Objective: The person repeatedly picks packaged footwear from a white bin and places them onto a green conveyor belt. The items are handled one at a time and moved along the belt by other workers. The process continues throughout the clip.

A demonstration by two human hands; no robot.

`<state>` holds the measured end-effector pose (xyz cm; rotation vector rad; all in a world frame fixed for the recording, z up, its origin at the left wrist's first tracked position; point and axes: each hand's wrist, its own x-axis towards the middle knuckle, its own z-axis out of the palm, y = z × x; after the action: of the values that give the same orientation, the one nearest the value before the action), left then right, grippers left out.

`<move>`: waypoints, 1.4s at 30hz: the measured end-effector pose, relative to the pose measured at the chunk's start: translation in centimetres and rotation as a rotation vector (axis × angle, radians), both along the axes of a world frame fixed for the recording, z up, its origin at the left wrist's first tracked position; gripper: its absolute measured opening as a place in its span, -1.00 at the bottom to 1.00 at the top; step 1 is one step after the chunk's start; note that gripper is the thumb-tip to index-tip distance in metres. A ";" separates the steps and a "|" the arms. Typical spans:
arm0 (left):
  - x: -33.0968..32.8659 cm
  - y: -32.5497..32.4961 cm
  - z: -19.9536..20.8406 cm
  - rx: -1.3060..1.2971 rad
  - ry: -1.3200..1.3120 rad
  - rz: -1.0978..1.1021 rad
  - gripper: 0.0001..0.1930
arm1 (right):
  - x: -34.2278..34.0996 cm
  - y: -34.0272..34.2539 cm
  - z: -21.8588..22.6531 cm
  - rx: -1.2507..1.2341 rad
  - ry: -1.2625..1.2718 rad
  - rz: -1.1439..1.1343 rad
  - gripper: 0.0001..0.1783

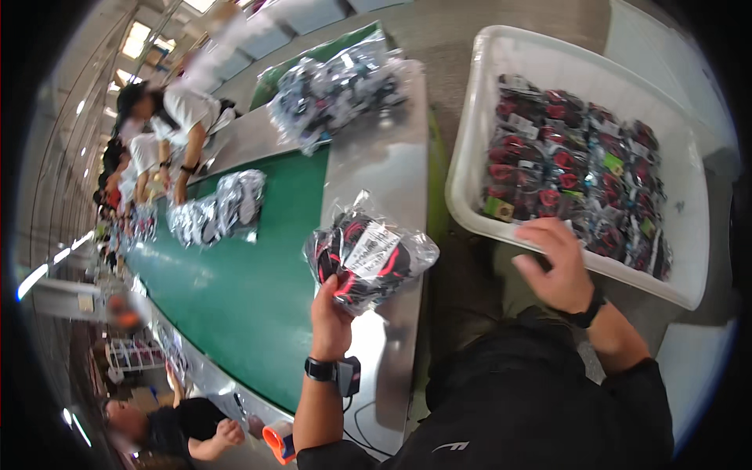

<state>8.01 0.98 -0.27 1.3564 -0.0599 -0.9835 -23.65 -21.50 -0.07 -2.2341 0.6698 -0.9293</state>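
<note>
My left hand grips the lower edge of a clear plastic bag with its thumb on top. Inside the bag are black and red items that look like sandals, and a white printed label faces up. The bag is held over the metal edge of a conveyor table. My right hand is empty, its fingers apart, by the near rim of a white plastic tub. Rows of similar bagged black and red items fill much of the tub, some with green or white labels.
A green conveyor belt carries silver-looking clear bags. More bags are heaped in a green bin at the far end of the metal ledge. Co-workers line the belt's far side; another person is at lower left, near an orange tape roll.
</note>
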 end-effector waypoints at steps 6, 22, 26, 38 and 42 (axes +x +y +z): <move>-6.8 -4.5 -2.0 -0.084 0.005 -0.165 -0.59 | 2.6 3.3 2.9 -0.180 -0.056 0.173 -0.44; -14.6 -6.7 -1.7 -0.096 -0.169 -0.559 -0.72 | -7.5 -2.4 -2.3 -0.348 0.121 -0.131 -0.34; -11.1 -5.5 -4.1 -0.019 -0.234 -0.492 -0.67 | -16.6 -8.1 -2.8 -0.393 0.305 -0.360 -0.35; -5.7 -0.5 -6.8 0.002 -0.319 -0.462 -0.71 | -39.9 -17.9 -12.8 0.154 0.504 -1.195 -0.13; -5.8 -0.2 -6.4 0.030 -0.283 -0.421 -0.73 | -37.3 -16.0 -16.8 0.272 0.365 -1.003 -0.27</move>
<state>2.20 0.82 -6.64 1.5364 -0.5653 -1.1341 -60.94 -37.55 -16.84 -1.7719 2.0511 -0.7652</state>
